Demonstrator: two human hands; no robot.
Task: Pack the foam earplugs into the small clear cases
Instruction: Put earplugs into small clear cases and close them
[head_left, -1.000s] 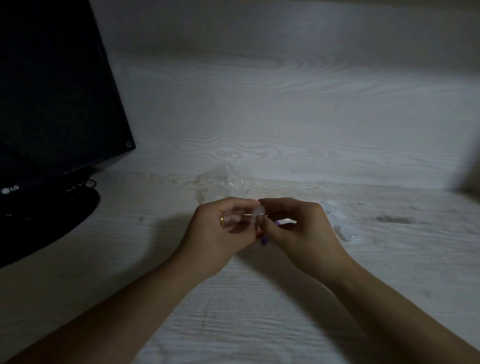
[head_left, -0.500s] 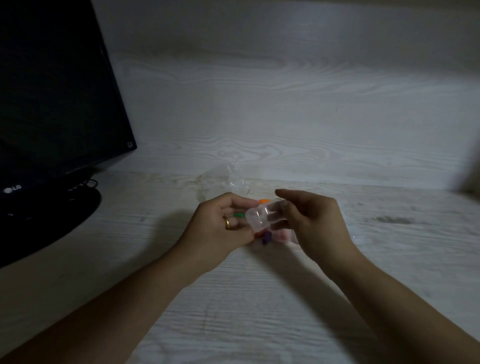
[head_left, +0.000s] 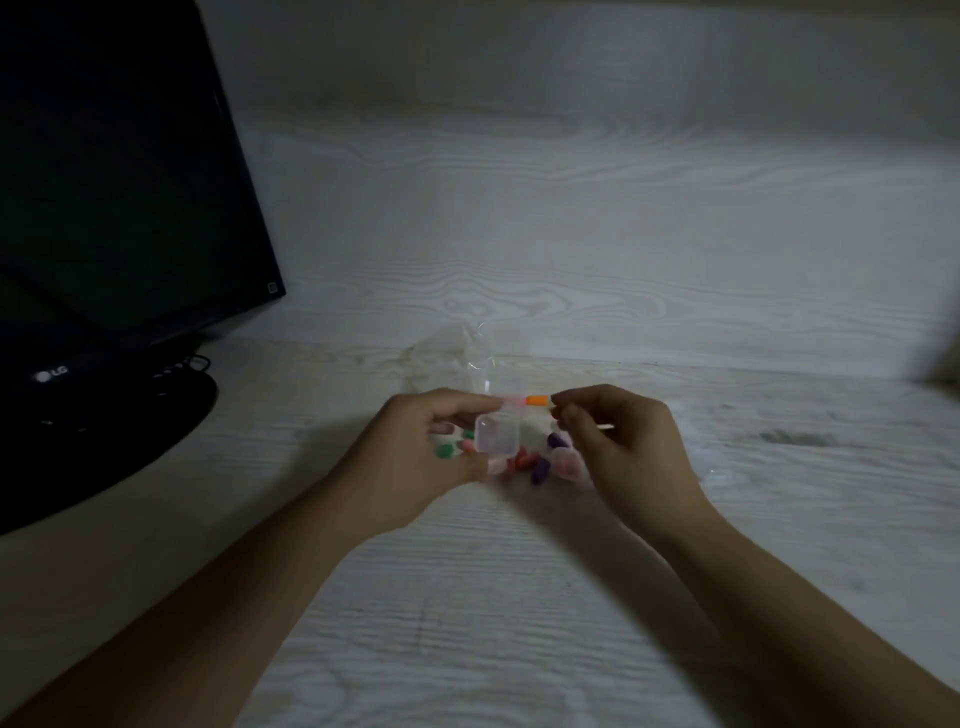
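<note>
— What's the biggest thing around you?

— The desk (head_left: 519, 597), pale wood with a wavy printed grain. At ten o'clock on it a black glossy monitor (head_left: 119, 182) stands on a round dark base. At twelve o'clock from my hands lies a crumpled clear plastic bag (head_left: 452, 351), thin and shiny.

— And your hands?

— My left hand (head_left: 415, 462) has its fingers curled around a small clear case (head_left: 497, 434), a squarish, rounded box of cloudy plastic, its lid swung up. A green earplug (head_left: 444, 450), soft and blunt-ended, sits against my left fingers at nine o'clock from the case.

— The right?

— My right hand (head_left: 623, 447) is at three o'clock from the case, fingers bent in. Its fingertips sit at the end of an orange earplug (head_left: 537, 400), a short foam cylinder; whether they pinch it I cannot tell through the blur. Purple earplugs (head_left: 545, 460) and a reddish one lie between my hands at six o'clock, beside another clear case (head_left: 569, 462).
</note>
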